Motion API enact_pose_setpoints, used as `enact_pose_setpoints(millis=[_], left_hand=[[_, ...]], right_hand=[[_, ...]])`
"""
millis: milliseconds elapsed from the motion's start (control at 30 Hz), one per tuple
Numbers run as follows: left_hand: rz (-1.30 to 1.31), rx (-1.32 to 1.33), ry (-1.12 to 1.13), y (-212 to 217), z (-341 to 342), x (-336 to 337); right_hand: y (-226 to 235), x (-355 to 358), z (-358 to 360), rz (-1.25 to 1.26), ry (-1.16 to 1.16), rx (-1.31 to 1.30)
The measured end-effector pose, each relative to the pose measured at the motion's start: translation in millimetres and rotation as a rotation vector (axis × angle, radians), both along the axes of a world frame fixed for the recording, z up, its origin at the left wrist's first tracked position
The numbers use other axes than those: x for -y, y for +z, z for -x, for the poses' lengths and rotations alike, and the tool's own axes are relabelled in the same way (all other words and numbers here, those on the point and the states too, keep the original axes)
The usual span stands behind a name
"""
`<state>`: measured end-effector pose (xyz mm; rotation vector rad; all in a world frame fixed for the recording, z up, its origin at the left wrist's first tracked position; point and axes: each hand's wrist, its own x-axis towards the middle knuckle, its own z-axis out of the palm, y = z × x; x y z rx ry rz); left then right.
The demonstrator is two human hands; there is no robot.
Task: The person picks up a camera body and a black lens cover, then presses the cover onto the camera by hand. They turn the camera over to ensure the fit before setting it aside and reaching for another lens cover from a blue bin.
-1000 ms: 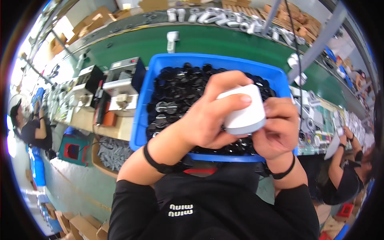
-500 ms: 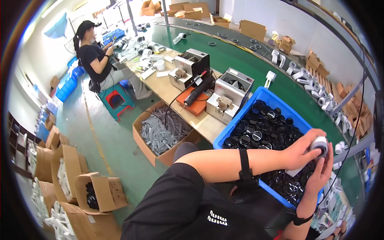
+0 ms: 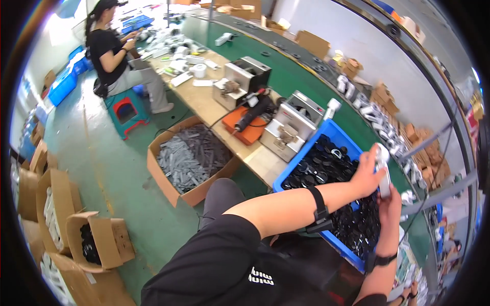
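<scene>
My left hand [image 3: 365, 176] is closed round the upper part of a white handheld device [image 3: 384, 179] with a round head and a straight handle. Fingers of my right hand [image 3: 391, 205] grip the lower end of its handle. The device is held roughly upright, slightly blurred, over the right edge of a blue bin [image 3: 290, 172]. Many glossy black round caps [image 3: 319, 164] fill that bin, and my left forearm hides part of them.
Left of the bin stand two metal-cased machines [image 3: 288, 133] [image 3: 242, 81], with a black power screwdriver [image 3: 253, 115] on an orange block between them. A carton of grey strips [image 3: 189, 160] sits below the bench. Another person [image 3: 109, 56] sits at the far left. White devices line the conveyor [image 3: 375, 115].
The view has shifted. The white device has turned so its handle shows between my hands. My right hand has moved from beside the head to the handle's lower end.
</scene>
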<state>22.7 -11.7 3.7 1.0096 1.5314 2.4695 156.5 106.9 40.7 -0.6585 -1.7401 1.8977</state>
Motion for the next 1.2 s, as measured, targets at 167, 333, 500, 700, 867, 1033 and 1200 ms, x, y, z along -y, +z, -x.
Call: enact_pose_setpoints(millis=[167, 333, 500, 700, 867, 1033, 1200], left_hand=[[0.257, -0.09, 0.21, -16, 19, 11], [0.25, -0.102, 0.157, -6, 19, 8], [0.331, -0.068, 0.092, 1, 16, 19], [0.38, -0.116, -0.05, 13, 5, 19], [0.413, -0.487, 0.213, -13, 29, 48], [0.383, -0.532, -0.175, 19, -21, 19], [0.461, -0.553, -0.175, 5, -14, 21]], right_hand=[[7, -63, 92, 0.067, 0.109, 0.149], [-8, -117, 162, 0.02, -0.052, 0.366], [-48, -127, 217, -0.12, -0.188, 0.546], [-48, -154, 207, -0.036, -0.14, 0.456], [-38, -147, 181, -1.475, -0.356, 1.078], [-53, -371, -50, -1.442, -0.096, 1.437], [-93, -400, 31, -1.372, -0.198, 1.616]])
